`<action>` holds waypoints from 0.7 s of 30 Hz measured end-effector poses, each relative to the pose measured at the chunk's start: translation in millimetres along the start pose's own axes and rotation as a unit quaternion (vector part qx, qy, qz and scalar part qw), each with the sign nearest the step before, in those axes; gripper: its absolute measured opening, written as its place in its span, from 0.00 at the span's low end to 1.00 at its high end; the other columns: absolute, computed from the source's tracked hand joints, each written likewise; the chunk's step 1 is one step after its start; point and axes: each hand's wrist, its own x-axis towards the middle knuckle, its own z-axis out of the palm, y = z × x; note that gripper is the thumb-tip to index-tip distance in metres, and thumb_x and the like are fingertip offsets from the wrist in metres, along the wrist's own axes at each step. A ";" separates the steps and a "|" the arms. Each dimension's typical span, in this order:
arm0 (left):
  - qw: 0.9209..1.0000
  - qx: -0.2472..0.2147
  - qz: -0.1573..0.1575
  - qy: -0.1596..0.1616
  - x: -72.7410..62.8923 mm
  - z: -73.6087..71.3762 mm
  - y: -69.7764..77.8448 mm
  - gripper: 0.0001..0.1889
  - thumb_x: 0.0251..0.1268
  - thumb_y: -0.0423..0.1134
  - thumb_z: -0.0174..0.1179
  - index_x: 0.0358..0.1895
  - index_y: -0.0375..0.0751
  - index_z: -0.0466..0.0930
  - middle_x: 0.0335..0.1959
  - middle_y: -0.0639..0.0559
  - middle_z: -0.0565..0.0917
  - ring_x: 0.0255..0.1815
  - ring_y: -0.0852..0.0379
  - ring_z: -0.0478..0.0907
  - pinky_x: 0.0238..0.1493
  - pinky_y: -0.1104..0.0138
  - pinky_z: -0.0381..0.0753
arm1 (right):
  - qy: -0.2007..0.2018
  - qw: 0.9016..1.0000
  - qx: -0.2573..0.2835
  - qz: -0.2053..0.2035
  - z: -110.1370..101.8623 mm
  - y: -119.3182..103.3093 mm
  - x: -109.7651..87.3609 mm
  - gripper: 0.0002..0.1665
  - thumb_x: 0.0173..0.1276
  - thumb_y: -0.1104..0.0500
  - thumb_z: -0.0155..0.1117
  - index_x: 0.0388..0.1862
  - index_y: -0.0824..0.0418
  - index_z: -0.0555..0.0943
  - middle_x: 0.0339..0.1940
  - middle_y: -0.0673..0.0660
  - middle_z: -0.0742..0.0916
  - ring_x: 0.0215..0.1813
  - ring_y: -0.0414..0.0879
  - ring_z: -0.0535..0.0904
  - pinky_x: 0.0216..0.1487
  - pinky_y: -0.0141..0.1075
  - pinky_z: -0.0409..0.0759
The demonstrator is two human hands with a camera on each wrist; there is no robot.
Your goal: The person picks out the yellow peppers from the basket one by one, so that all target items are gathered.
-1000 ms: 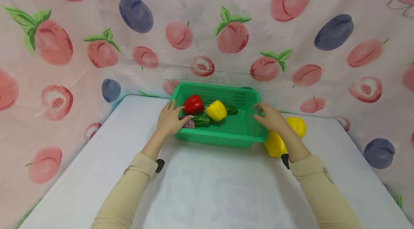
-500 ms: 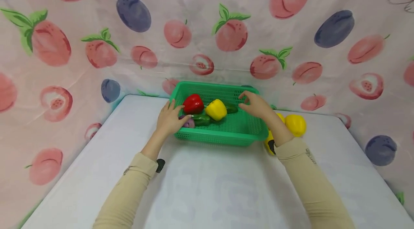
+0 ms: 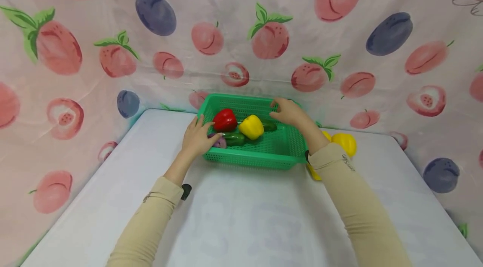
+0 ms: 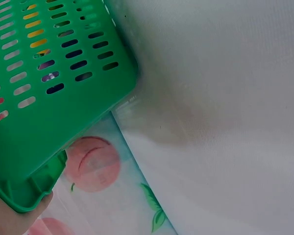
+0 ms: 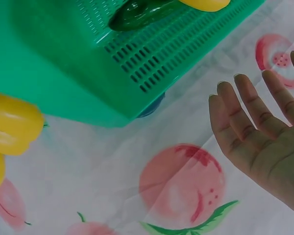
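My left hand holds the left rim of a green plastic basket, its thumb reaching inside. In the left wrist view, part of that hand meets the basket's rim. A red bell pepper, a yellow bell pepper, dark green cucumber-like vegetables and a partly hidden purple vegetable lie in the basket. Over its far right side hovers my right hand, fingers loosely bent, holding nothing. The right wrist view shows this hand's palm and spread fingers apart from the basket.
Yellow bell peppers lie on the white table to the basket's right, partly behind my right forearm. A fruit-printed cloth rises behind the table and at its sides.
My right hand has moved left and away from me, from the basket's right rim to above its far right part. My left hand and the basket have stayed in place.
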 end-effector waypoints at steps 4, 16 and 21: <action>1.000 0.003 -0.002 -0.001 0.0 -2.1 -2.2 0.33 0.67 0.60 0.47 0.67 0.41 0.66 0.74 0.33 0.51 0.76 0.35 0.42 0.75 0.47 0.45 | -0.002 1.000 -0.008 -0.011 1.4 -7.9 10.2 0.24 0.72 0.56 0.53 0.62 0.66 0.70 0.49 0.67 0.80 0.45 0.57 0.76 0.45 0.47 0.77; 1.000 0.006 0.002 0.013 5.3 -6.1 -2.1 0.33 0.67 0.60 0.47 0.67 0.41 0.66 0.74 0.33 0.51 0.76 0.35 0.44 0.75 0.47 0.47 | 0.007 0.999 0.000 -0.044 7.6 -32.0 32.2 0.22 0.71 0.57 0.54 0.60 0.66 0.71 0.54 0.68 0.79 0.52 0.57 0.75 0.52 0.49 0.76; 1.000 0.001 -0.001 0.006 1.8 0.7 -1.5 0.33 0.67 0.60 0.48 0.67 0.42 0.67 0.74 0.34 0.51 0.76 0.36 0.43 0.75 0.48 0.46 | -0.020 0.998 -0.026 -0.047 19.1 -31.8 37.2 0.23 0.70 0.55 0.55 0.61 0.65 0.70 0.54 0.66 0.79 0.51 0.56 0.74 0.51 0.48 0.76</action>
